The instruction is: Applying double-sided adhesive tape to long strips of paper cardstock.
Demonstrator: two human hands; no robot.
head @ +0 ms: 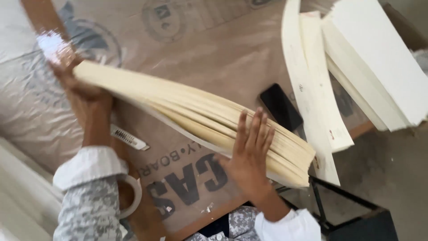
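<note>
A thick stack of cream paper sheets [187, 111] lies tilted across a brown board [209, 49], running from upper left to lower right. My left hand [84, 96] grips the stack's upper-left end, fingers wrapped around it. My right hand [249, 151] presses flat on the side of the stack near its lower-right end, fingers spread apart. The sheets fan out a little at that end.
A black phone [281, 107] lies on the board beside the stack. More cream sheets [312, 80] and a white pile [379, 58] sit at the upper right. A white utility knife [128, 137], a tape roll [133, 196] and a black metal frame [347, 201] are nearby.
</note>
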